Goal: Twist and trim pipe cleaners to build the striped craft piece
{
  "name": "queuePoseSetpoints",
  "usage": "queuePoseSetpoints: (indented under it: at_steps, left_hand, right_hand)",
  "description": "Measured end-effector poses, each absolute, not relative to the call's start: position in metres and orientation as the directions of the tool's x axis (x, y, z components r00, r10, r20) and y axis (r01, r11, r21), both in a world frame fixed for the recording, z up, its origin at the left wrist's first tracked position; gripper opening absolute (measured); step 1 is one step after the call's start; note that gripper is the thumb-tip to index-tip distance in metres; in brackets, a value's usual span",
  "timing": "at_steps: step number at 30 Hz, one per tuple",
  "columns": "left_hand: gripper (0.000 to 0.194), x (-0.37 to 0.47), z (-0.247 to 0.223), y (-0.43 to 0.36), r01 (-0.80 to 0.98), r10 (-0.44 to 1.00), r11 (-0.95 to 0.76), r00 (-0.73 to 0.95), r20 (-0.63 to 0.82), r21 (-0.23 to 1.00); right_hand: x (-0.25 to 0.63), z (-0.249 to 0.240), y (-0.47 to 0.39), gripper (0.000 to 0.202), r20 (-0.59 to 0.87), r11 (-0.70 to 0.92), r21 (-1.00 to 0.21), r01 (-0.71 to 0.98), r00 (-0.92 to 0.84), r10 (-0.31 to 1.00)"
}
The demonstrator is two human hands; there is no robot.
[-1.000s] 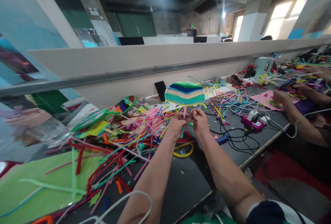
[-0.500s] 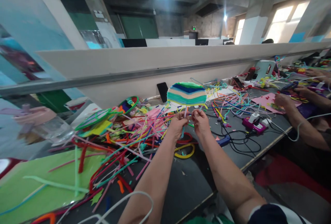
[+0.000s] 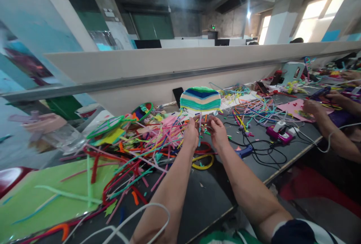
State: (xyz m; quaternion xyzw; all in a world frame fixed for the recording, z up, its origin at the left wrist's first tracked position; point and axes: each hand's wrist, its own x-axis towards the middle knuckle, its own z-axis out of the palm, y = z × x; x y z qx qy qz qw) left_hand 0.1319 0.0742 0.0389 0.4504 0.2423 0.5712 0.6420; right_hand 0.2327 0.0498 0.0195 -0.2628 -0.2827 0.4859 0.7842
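My left hand (image 3: pixel 191 135) pinches the thin stem (image 3: pixel 199 135); whether my right hand (image 3: pixel 219 132), curled beside it, grips anything, I cannot tell. Above both, the striped panel (image 3: pixel 200 99) looks fully banded; whether the stem is finished is unclear. Loose strips (image 3: pixel 166 133) lie beyond.

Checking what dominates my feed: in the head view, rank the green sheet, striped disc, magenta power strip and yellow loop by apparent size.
1. Green sheet
2. Striped disc
3. Magenta power strip and yellow loop: too alike in outline to rank.
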Motion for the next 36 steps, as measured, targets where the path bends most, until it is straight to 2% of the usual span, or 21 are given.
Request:
queuePoseSetpoints:
  at_steps: [10, 16, 21, 31, 36]
  left_hand:
    - [0.058, 0.130, 0.042, 0.067, -0.517, 0.955, -0.090, 0.199, 0.222, 0.851]
    - [0.057, 0.138, 0.035, 0.068, -0.514, 0.967, -0.123, 0.129, 0.218, 0.849]
    - [0.056, 0.143, 0.032, 0.066, -0.439, 0.969, -0.151, 0.112, 0.221, 0.886]
    - [0.054, 0.145, 0.034, 0.066, -0.416, 0.971, -0.148, 0.113, 0.213, 0.897]
    - [0.057, 0.145, 0.033, 0.067, -0.415, 0.968, -0.168, 0.102, 0.229, 0.894]
  right_hand:
    - [0.229, 0.026, 0.045, 0.024, 0.203, 0.421, -0.692, -0.586, 0.402, 0.893]
    - [0.232, 0.022, 0.049, 0.020, 0.103, 0.290, -0.654, -0.699, 0.297, 0.949]
    - [0.234, 0.018, 0.052, 0.025, 0.134, 0.289, -0.634, -0.717, 0.266, 0.955]
    - [0.240, 0.020, 0.053, 0.031, 0.134, 0.399, -0.648, -0.649, 0.419, 0.898]
    - [0.243, 0.020, 0.054, 0.036, 0.073, 0.369, -0.643, -0.671, 0.426, 0.902]
